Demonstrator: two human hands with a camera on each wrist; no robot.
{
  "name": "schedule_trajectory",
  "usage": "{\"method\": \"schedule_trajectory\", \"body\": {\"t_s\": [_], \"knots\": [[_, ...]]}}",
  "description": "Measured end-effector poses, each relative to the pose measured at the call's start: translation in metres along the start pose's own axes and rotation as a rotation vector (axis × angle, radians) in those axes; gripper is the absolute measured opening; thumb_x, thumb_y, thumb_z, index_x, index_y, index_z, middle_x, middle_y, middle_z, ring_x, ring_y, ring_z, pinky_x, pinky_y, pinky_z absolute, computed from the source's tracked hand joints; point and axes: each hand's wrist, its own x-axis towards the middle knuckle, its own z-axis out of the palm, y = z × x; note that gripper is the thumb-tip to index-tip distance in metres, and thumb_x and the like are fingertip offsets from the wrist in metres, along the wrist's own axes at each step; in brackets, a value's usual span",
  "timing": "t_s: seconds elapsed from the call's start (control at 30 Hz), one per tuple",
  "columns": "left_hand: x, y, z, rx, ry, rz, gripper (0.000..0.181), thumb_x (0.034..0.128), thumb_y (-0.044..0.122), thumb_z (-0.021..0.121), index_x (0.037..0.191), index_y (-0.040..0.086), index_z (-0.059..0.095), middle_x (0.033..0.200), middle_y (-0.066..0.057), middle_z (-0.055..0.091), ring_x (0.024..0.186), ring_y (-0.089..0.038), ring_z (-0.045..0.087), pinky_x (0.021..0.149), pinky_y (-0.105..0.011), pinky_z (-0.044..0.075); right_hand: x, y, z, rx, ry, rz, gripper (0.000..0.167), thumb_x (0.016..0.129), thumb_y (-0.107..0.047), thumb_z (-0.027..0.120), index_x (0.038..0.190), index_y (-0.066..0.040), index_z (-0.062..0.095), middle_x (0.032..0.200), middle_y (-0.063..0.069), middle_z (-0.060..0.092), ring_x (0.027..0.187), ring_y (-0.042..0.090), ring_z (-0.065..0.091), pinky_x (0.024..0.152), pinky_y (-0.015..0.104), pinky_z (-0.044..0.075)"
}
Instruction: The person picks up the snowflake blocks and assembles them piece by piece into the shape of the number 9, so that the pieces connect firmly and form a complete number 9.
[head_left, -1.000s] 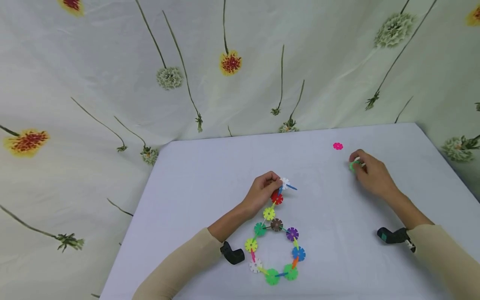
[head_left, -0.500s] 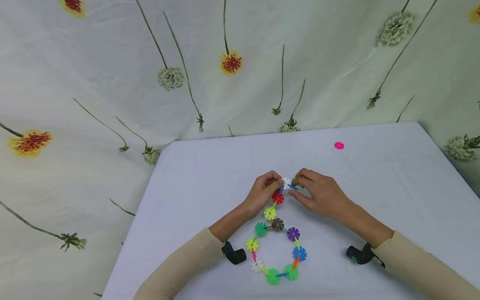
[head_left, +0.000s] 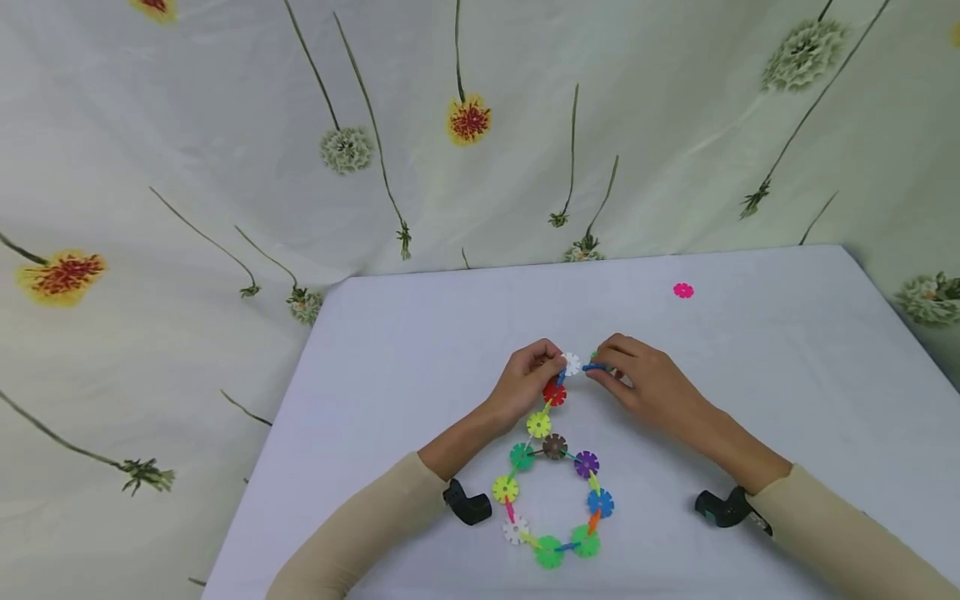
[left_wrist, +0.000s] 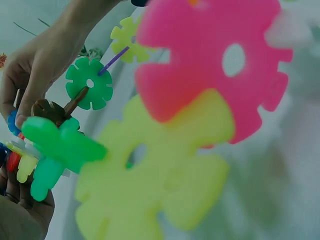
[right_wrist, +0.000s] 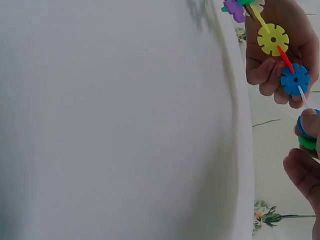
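Observation:
A chain of notched plastic snowflake discs stands linked in a ring, with a purple disc and a brown disc among them. From the ring a tail runs up through a yellow disc and a red disc to a white disc. My left hand pinches the tail near the white disc. My right hand holds a green disc against the blue disc at the tail's end. Its fingertips partly hide both. Whether they interlock, I cannot tell.
A loose pink disc lies near the back of the white-covered table. Behind the table hangs a flower-printed cloth. Black wrist cameras sit at both cuffs, the left one close to the ring.
My right hand has come left from the table's right side, bringing the green disc to the tail's end. It now pinches the blue end disc too. My left hand has stayed nearly still.

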Motion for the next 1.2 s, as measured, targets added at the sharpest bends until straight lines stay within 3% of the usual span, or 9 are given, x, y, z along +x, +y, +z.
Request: {"method": "schedule_trajectory", "body": {"t_s": [0.1,0.23,0.43,0.63,0.83,1.2], "knots": [[-0.0006,-0.0006,-0.0004,0.007,-0.005,0.001,0.019,0.111,0.02,0.058,0.109,0.003,0.065,0.088,0.003,0.058,0.079,-0.011,0.052,0.074,-0.019,0.044,0.0011,0.0047,-0.0045,0.057,-0.025,0.041,0.013,0.092,-0.007,0.084,0.1,-0.015,0.078,0.105,-0.003,0.07,0.087,0.009,0.067,0.076,0.032,0.061],[-0.0017,-0.0001,0.0009,0.019,-0.021,0.013,0.02,0.1106,0.02,0.058,0.107,0.003,0.065,0.087,0.003,0.058,0.078,-0.01,0.051,0.074,-0.019,0.044,0.0027,0.0095,-0.006,0.056,-0.061,-0.005,0.014,0.092,-0.006,0.083,0.104,-0.013,0.079,0.106,-0.002,0.069,0.092,0.01,0.069,0.081,0.032,0.063],[-0.0018,-0.0003,0.0025,0.034,-0.028,0.031,0.021,0.1102,0.02,0.059,0.105,0.001,0.065,0.081,0.003,0.055,0.072,-0.01,0.047,0.069,-0.019,0.041,0.003,0.0114,-0.0074,-0.063,-0.041,-0.146,0.022,0.087,-0.004,0.087,0.107,-0.008,0.08,0.106,0.003,0.07,0.097,0.016,0.071,0.083,0.033,0.064],[-0.002,-0.0022,0.0019,0.039,-0.037,0.029,0.02,0.1106,0.02,0.059,0.105,0.002,0.065,0.082,0.003,0.055,0.073,-0.011,0.047,0.069,-0.019,0.04,0.0027,0.0104,-0.007,-0.191,0.0,-0.232,0.027,0.081,-0.005,0.092,0.105,-0.007,0.079,0.106,0.005,0.07,0.1,0.019,0.071,0.081,0.032,0.065],[-0.0012,-0.0024,0.0043,0.049,-0.049,0.045,0.02,0.1101,0.02,0.059,0.104,0.003,0.066,0.082,0.004,0.058,0.072,-0.008,0.05,0.07,-0.019,0.042,0.0024,0.0087,-0.0072,-0.215,0.005,-0.243,0.027,0.08,-0.006,0.093,0.104,-0.007,0.079,0.104,0.005,0.07,0.097,0.018,0.07,0.078,0.031,0.064],[-0.0011,0.0002,0.0055,0.096,-0.071,0.055,0.018,0.1094,0.02,0.063,0.108,0.003,0.07,0.084,-0.007,0.063,0.066,-0.008,0.051,0.063,-0.019,0.044,0.0006,0.006,-0.0085,-0.176,-0.092,-0.205,0.025,0.082,-0.005,0.092,0.104,-0.006,0.081,0.097,0.002,0.067,0.085,0.011,0.068,0.076,0.027,0.062]]}}
